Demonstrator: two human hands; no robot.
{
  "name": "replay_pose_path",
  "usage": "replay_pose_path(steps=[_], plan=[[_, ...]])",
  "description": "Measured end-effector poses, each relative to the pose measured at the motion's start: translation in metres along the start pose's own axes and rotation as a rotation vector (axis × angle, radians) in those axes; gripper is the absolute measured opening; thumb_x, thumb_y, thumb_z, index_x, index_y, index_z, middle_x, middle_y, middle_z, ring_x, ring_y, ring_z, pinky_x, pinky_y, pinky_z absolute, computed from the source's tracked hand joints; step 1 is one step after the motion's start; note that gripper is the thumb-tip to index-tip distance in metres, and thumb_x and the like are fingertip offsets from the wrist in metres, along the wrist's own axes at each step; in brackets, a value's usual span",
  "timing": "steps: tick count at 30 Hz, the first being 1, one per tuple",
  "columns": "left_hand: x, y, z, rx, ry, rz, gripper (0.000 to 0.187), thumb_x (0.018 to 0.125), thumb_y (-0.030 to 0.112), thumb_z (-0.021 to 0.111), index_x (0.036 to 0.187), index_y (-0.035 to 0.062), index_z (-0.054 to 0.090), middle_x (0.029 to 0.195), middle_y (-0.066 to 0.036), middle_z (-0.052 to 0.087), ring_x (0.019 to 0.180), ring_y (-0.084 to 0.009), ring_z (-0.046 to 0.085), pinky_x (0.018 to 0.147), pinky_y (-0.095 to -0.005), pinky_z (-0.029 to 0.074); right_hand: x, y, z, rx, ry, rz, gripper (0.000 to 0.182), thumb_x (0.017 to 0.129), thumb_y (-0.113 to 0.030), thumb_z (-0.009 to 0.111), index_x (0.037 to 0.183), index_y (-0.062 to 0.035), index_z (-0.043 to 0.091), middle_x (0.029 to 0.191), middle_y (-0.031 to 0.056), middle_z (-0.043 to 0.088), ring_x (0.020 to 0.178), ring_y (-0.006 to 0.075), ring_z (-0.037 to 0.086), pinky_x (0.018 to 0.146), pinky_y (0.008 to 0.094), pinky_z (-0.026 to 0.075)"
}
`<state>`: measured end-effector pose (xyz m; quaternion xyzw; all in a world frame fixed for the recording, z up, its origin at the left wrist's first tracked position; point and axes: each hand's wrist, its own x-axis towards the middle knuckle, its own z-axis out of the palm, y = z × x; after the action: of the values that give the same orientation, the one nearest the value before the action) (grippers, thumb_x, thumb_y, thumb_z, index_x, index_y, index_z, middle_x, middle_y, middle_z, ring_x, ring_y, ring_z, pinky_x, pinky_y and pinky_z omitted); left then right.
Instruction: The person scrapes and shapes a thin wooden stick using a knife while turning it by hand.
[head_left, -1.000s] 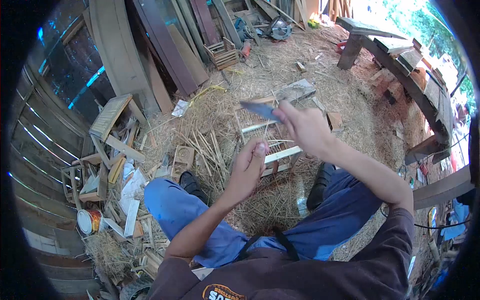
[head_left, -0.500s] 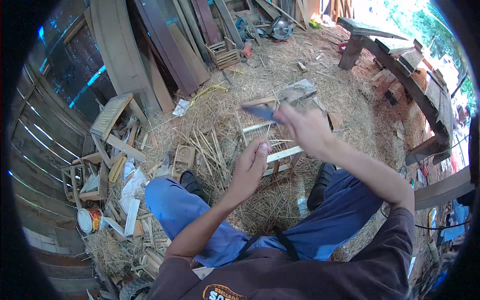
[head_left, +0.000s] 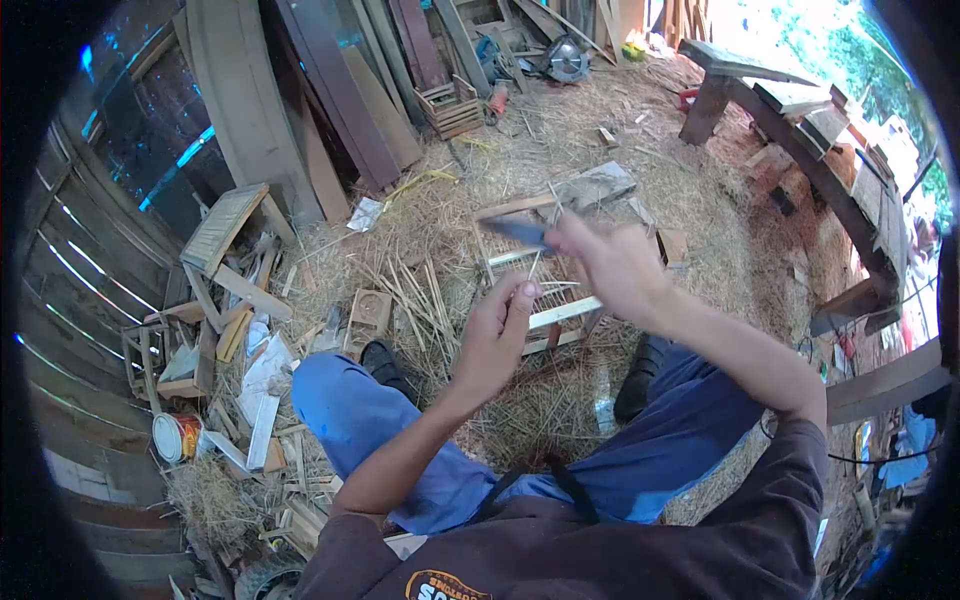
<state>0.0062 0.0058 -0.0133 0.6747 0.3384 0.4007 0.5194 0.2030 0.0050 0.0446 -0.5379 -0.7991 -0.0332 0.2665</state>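
Note:
My right hand point(head_left: 622, 268) is closed round the handle of a knife point(head_left: 516, 229), its dark blade pointing left. Pinched between the thumb and fingers of my left hand point(head_left: 503, 322) is a thin wooden stick point(head_left: 534, 266), which rises toward the blade. The blade lies against or very near the stick; contact is hard to make out. Below both hands, between my feet, stands a wooden frame point(head_left: 563, 313) with thin slats. Loose thin sticks point(head_left: 412, 300) lie in a pile left of it.
Shavings cover the ground. A small wooden crate point(head_left: 450, 108) and a circular saw point(head_left: 566, 60) sit at the back. Boards point(head_left: 340, 95) lean on the left wall. A wooden bench point(head_left: 810, 130) runs along the right, and a paint can point(head_left: 177, 437) stands at left.
The knife and my right hand have shifted slightly down and to the right along the stick. My left hand stays almost in place, still pinching the stick.

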Motion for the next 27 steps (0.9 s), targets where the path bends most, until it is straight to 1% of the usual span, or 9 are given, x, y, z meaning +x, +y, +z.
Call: replay_pose_path(steps=[1, 4, 5, 9, 12, 17, 21, 25, 27], plan=[[0.0, 0.0, 0.0, -0.035, 0.005, 0.003, 0.028, 0.107, 0.029, 0.042, 0.101, 0.0048, 0.054, 0.069, 0.003, 0.043, 0.061, -0.0034, 0.039, 0.053, -0.0238, 0.033, -0.008, -0.006, 0.003, -0.019, -0.056, -0.082, 0.013, 0.092, -0.016, 0.055, 0.104, -0.0126, 0.053, 0.072, 0.0087, 0.066, 0.054, 0.03, 0.064, 0.044, 0.0417, 0.049], [-0.004, 0.005, 0.003, -0.165, -0.032, -0.036, 0.027, 0.107, 0.03, 0.043, 0.103, 0.0056, 0.054, 0.068, 0.004, 0.041, 0.056, -0.0027, 0.036, 0.049, -0.0226, 0.029, -0.003, -0.008, -0.007, 0.037, -0.135, 0.061, 0.011, 0.092, -0.01, 0.058, 0.101, -0.009, 0.053, 0.085, 0.0112, 0.071, 0.056, 0.0306, 0.065, 0.048, 0.0408, 0.05], [-0.004, 0.008, 0.002, -0.221, -0.054, -0.07, 0.027, 0.107, 0.031, 0.043, 0.105, 0.0066, 0.054, 0.066, 0.006, 0.038, 0.052, -0.0026, 0.033, 0.046, -0.0219, 0.027, 0.004, 0.005, -0.003, 0.046, 0.055, -0.01, 0.009, 0.093, -0.012, 0.058, 0.1, -0.0089, 0.053, 0.084, 0.0118, 0.07, 0.057, 0.0311, 0.065, 0.048, 0.0409, 0.049], [-0.004, 0.002, 0.001, -0.311, -0.103, -0.107, 0.026, 0.107, 0.032, 0.043, 0.107, 0.0084, 0.053, 0.062, 0.007, 0.033, 0.046, -0.0034, 0.028, 0.042, -0.0219, 0.023, -0.008, -0.01, 0.007, -0.102, -0.064, -0.048, 0.014, 0.094, -0.02, 0.055, 0.104, -0.0107, 0.051, 0.073, 0.0091, 0.067, 0.055, 0.0311, 0.065, 0.046, 0.0422, 0.048], [-0.003, 0.015, 0.0, -0.568, -0.135, -0.258, 0.024, 0.107, 0.031, 0.043, 0.108, 0.009, 0.052, 0.061, 0.007, 0.03, 0.046, -0.0034, 0.026, 0.042, -0.0214, 0.022, 0.0, 0.004, 0.001, 0.053, 0.03, 0.006, 0.016, 0.097, -0.026, 0.055, 0.101, -0.011, 0.051, 0.07, 0.0101, 0.066, 0.054, 0.031, 0.064, 0.045, 0.0421, 0.047], [-0.003, 0.012, 0.002, -0.529, -0.112, -0.217, 0.023, 0.107, 0.032, 0.042, 0.108, 0.0099, 0.051, 0.061, 0.007, 0.028, 0.046, -0.0034, 0.026, 0.041, -0.0214, 0.021, -0.009, -0.007, 0.011, -0.086, 0.043, -0.122, 0.017, 0.099, -0.027, 0.054, 0.1, -0.0101, 0.052, 0.067, 0.01, 0.065, 0.049, 0.031, 0.062, 0.042, 0.043, 0.045], [0.0, 0.014, 0.0, -0.537, -0.125, -0.23, 0.023, 0.107, 0.031, 0.042, 0.107, 0.01, 0.051, 0.061, 0.007, 0.029, 0.045, -0.0036, 0.026, 0.04, -0.0215, 0.02, 0.006, 0.002, 0.002, -0.072, 0.115, -0.028, 0.018, 0.1, -0.028, 0.052, 0.099, -0.0108, 0.051, 0.063, 0.0109, 0.063, 0.049, 0.0308, 0.062, 0.042, 0.0424, 0.046], [-0.003, 0.01, 0.003, -0.534, -0.128, -0.244, 0.023, 0.107, 0.031, 0.041, 0.105, 0.01, 0.05, 0.061, 0.007, 0.029, 0.044, -0.0038, 0.027, 0.04, -0.0213, 0.02, -0.008, -0.007, 0.012, -0.083, -0.01, -0.092, 0.019, 0.099, -0.025, 0.056, 0.093, -0.0073, 0.051, 0.066, 0.013, 0.062, 0.053, 0.0354, 0.061, 0.044, 0.0443, 0.045], [0.0, 0.016, 0.0, -0.586, -0.133, -0.255, 0.024, 0.107, 0.032, 0.041, 0.105, 0.01, 0.05, 0.061, 0.007, 0.029, 0.045, -0.0038, 0.028, 0.04, -0.0213, 0.02, 0.001, 0.001, 0.006, -0.121, -0.001, -0.033, 0.018, 0.098, -0.027, 0.054, 0.097, -0.0096, 0.049, 0.062, 0.0101, 0.062, 0.05, 0.0314, 0.062, 0.042, 0.0427, 0.046]])
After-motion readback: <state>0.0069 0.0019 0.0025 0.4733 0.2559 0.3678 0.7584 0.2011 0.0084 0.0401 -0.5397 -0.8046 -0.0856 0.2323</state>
